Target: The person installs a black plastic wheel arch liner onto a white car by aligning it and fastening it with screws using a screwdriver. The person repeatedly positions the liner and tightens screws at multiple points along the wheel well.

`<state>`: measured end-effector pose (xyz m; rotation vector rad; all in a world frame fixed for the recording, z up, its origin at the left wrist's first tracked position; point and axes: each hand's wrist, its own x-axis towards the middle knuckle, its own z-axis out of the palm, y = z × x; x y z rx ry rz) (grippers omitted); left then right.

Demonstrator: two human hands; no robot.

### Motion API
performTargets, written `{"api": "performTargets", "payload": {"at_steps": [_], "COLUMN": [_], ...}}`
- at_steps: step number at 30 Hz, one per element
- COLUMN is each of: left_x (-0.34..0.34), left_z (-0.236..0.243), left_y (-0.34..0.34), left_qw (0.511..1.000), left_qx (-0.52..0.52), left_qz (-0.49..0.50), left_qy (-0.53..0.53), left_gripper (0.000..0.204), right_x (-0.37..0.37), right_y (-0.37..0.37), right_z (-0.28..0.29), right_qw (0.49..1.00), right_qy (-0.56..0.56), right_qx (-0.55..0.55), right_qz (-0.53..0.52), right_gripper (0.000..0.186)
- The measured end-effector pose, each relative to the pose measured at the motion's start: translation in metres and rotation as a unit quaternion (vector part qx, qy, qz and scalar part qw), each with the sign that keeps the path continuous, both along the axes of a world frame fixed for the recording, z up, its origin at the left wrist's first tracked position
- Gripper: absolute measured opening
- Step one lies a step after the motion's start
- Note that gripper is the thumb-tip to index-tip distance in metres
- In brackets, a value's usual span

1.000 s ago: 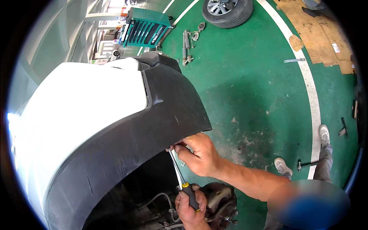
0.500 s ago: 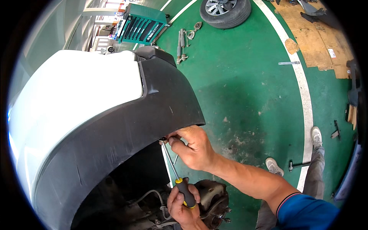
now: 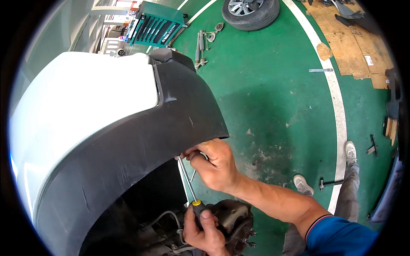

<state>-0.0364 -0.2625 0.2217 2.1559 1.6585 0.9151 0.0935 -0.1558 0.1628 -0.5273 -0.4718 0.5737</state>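
Observation:
My left hand [image 3: 204,230] is closed round the yellow-and-black handle of a screwdriver [image 3: 187,178], whose metal shaft points up to the lower edge of a black wheel-arch trim [image 3: 128,149] on a white car body [image 3: 81,94]. My right hand [image 3: 213,164] is closed at that edge, fingertips beside the screwdriver's tip; what they hold is hidden. A thin metal rod shows below those fingers. Under the arch, behind my left hand, are a dark liner and a brake hub [image 3: 239,230] with hoses and studs.
A loose wheel [image 3: 256,19] lies at the top, beside a green tool cart [image 3: 156,25] and removed struts [image 3: 200,47]. Cardboard [image 3: 350,51] with parts lies at right. Tools [image 3: 331,182] are on the green floor near my feet [image 3: 301,183].
The car and floor have shifted up and left in the view. My left hand has turned on the screwdriver handle, its thumb now higher; my right hand stays at the trim edge.

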Motion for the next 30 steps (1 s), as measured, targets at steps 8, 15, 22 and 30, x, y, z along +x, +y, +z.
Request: {"api": "performTargets", "payload": {"at_steps": [8, 15, 22, 30], "left_x": [0.007, -0.016, -0.004, 0.004], "left_z": [0.023, 0.012, 0.017, -0.008], "left_y": [-0.008, 0.004, 0.006, -0.006], "left_qw": [0.924, 0.780, 0.918, 0.999], "left_qx": [-0.185, -0.340, -0.259, 0.027], "left_qz": [-0.047, -0.051, -0.013, 0.013], "left_qy": [-0.331, -0.523, -0.301, -0.031], "left_gripper": [0.052, 0.068, 0.053, 0.050], "right_x": [-0.003, -0.010, -0.006, -0.004], "right_y": [0.002, 0.005, 0.000, -0.001], "right_z": [-0.001, -0.004, 0.002, 0.001], "right_qw": [1.000, 0.999, 1.000, 1.000], "right_qy": [0.004, -0.006, 0.012, 0.006], "right_qx": [-0.013, -0.005, -0.020, -0.027], "right_qz": [-0.010, -0.041, -0.008, -0.010], "right_gripper": [0.023, 0.021, 0.014, 0.014]}}
